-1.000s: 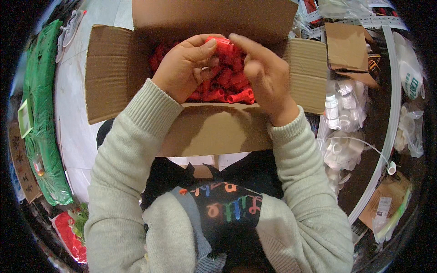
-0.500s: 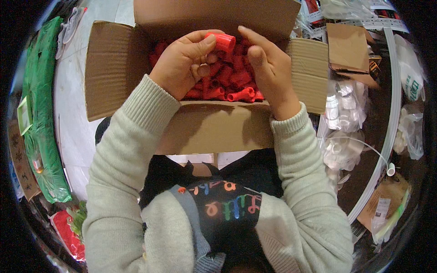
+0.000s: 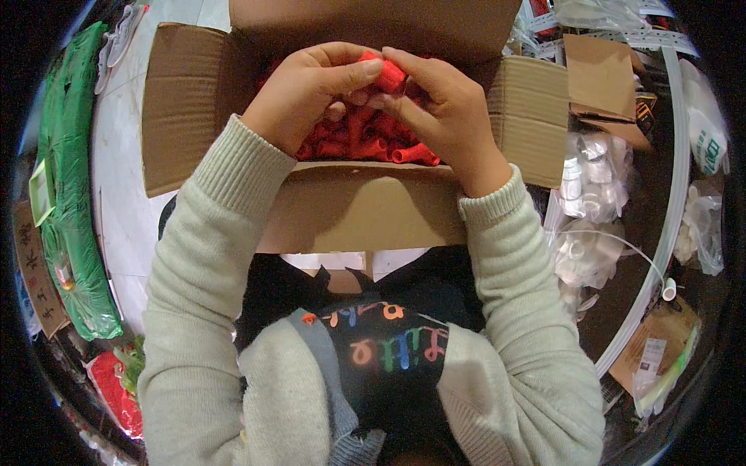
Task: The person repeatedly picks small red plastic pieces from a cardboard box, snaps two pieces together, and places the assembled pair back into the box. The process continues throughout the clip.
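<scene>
Both of my hands meet over an open cardboard box (image 3: pixel 365 221). Between the thumb and fingers of my left hand (image 3: pixel 299 93) is a short, hollow red plastic pipe fitting (image 3: pixel 392 77). My right hand (image 3: pixel 454 113) has closed on the fitting's other end, forefinger above and thumb below; the fingers cover much of the piece. Beneath them, many loose red plastic fittings (image 3: pixel 353 144) of the same look fill the box, some lying with their round open ends toward me.
Box flaps stick out left (image 3: pixel 186 109) and right (image 3: pixel 531 116). Along the left lies a long green plastic-wrapped bundle (image 3: pixel 76 186). On the right are clear bags of white fittings (image 3: pixel 594 179), a cardboard piece (image 3: pixel 600 78) and a long white strip (image 3: pixel 674 155).
My right hand has moved left from beside the fitting and taken hold of its end. The fitting, still in my left hand, has tilted downward to the right.
</scene>
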`<action>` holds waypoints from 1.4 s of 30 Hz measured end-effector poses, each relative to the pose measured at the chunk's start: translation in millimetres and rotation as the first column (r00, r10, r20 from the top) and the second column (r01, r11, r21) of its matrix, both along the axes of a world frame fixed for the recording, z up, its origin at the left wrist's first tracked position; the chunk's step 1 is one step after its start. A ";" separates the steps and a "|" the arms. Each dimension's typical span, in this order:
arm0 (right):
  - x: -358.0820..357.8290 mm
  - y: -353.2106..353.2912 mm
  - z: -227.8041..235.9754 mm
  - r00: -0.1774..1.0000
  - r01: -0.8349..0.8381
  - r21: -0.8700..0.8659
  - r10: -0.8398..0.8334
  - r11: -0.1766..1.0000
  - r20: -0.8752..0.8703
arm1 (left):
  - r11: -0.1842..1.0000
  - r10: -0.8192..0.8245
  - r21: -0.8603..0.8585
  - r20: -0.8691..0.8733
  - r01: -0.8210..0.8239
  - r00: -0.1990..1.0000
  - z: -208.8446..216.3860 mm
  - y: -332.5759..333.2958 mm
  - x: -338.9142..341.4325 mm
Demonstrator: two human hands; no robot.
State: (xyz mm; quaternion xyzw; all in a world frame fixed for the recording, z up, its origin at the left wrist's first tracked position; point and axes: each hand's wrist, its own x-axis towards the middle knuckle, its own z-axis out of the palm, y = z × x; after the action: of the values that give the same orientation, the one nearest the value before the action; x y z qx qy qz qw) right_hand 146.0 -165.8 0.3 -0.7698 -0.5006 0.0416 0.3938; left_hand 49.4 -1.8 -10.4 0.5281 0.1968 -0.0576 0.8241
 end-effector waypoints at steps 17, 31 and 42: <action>22.7 -29.0 -1.6 0.948 0.319 -0.248 -0.309 0.915 0.079 | -0.230 -0.351 0.740 -0.669 0.632 0.655 -64.9 8.1 -7.4; 5.4 -36.4 -0.7 0.860 0.247 0.014 -0.213 0.969 -0.464 | 0.073 -0.284 0.843 -0.494 0.532 0.822 -21.7 -1.5 -21.0; -11.4 -29.4 -1.6 0.416 0.085 0.132 0.085 0.988 -0.905 | 0.564 0.071 0.812 0.131 -0.148 0.989 11.2 -41.3 -36.5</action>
State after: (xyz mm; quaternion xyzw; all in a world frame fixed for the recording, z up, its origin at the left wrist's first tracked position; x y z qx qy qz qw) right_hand 134.6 -195.2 -1.2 -0.5912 -0.2098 0.4114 0.6612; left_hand 12.9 -43.0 0.8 0.8379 0.1990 0.1134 0.4954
